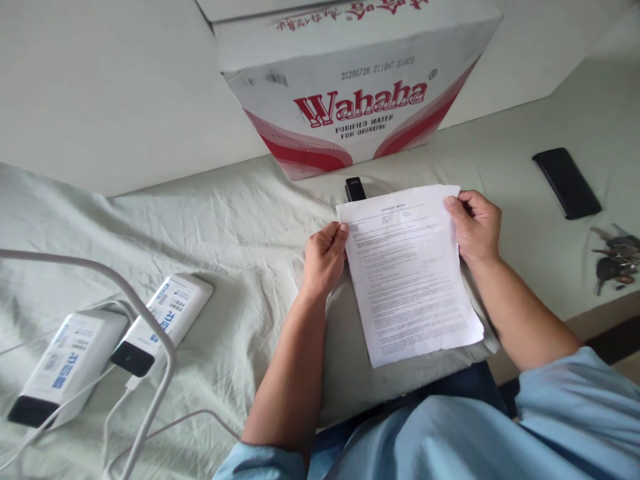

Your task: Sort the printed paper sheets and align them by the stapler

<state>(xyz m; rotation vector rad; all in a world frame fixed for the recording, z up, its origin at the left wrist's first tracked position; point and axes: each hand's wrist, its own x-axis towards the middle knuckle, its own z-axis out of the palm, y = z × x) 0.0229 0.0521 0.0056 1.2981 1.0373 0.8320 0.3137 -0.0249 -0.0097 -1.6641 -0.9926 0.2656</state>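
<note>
A printed paper document (413,280) is held up between my two hands over the cloth, its small text facing me. My left hand (324,257) pinches its upper left edge, thumb on the front and fingers curled behind. At the upper right edge, my right hand (476,223) grips it the same way. The lower right corner of the paper curls a little, and a second sheet may lie behind it. Just beyond the top edge, a small black object (355,189) shows, partly hidden by the paper.
A white and red water carton (370,100) stands at the back against a pale wall. On the right lie a black phone or case (567,183) and a bunch of keys (617,260). Two white power banks (175,303) with cables (165,340) rest on the wrinkled green cloth (240,267) at left.
</note>
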